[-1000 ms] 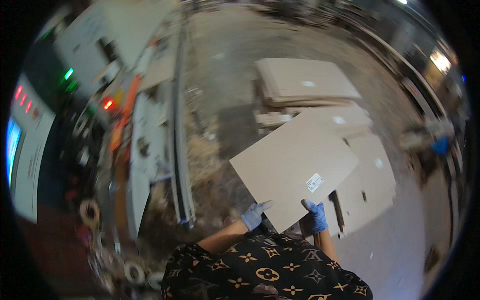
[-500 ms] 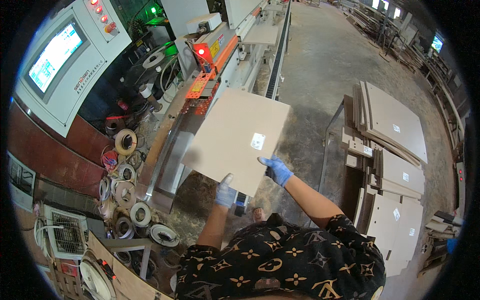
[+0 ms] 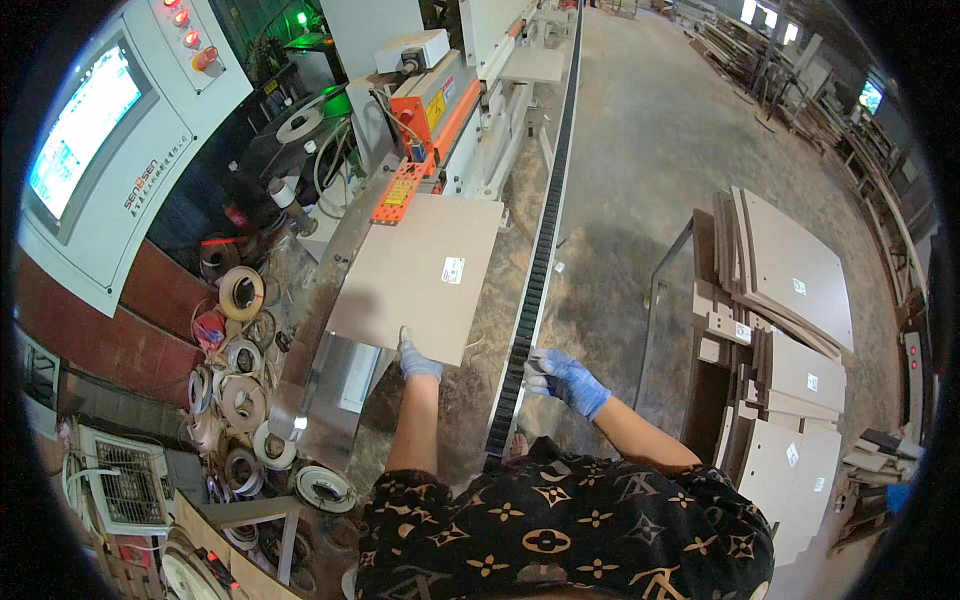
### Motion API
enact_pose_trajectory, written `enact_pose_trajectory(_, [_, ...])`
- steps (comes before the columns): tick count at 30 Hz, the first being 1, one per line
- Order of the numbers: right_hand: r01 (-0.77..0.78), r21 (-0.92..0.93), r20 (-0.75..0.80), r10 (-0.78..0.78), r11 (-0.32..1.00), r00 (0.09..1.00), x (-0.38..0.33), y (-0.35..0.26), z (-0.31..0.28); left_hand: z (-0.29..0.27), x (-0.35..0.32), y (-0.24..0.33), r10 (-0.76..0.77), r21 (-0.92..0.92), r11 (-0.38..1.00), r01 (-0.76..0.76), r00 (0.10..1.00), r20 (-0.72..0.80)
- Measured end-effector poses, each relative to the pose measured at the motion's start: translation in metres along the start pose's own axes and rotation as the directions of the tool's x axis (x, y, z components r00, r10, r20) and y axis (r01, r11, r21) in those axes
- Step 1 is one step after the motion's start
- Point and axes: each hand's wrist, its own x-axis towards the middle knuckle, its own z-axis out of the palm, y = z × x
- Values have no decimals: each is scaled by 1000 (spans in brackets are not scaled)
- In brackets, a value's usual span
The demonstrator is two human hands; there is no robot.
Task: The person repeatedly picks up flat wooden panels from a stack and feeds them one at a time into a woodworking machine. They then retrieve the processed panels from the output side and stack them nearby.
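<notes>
A flat beige board with a white label lies on the metal bed of an edge banding machine, its far edge by the orange guard plate. My left hand, in a blue-grey glove, grips the board's near edge. Its thumb rests on top and the fingers are hidden beneath. My right hand, in a blue glove, is off the board, with loosely bent fingers and nothing visible in them. It is nearest to the long black roller rail; I cannot tell whether it touches.
At the right, stacked boards stand beside a metal frame. A control panel with a lit screen is at the upper left. Several rolls of edge tape lie on the floor at the left, near a grille-fronted heater.
The board has moved left and onto the machine bed, turning straighter along it. My right hand has let go and moved right and down. The red light by the guard is off.
</notes>
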Motion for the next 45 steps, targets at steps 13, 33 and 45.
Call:
enact_pose_trajectory(13, [180,105,-327,-136,978,935,-65,-6,-48,35,62,-6,-27,241,971,0,994,109])
enact_pose_trajectory(33, [511,-520,-853,-449,684,-266,-325,88,-172,113,170,-38,-203,235,936,264,946,-253])
enact_pose_trajectory(45, [-227,-412,-724,-468,882,-506,-380,84,-194,140,-108,-198,-525,600,726,336,834,168])
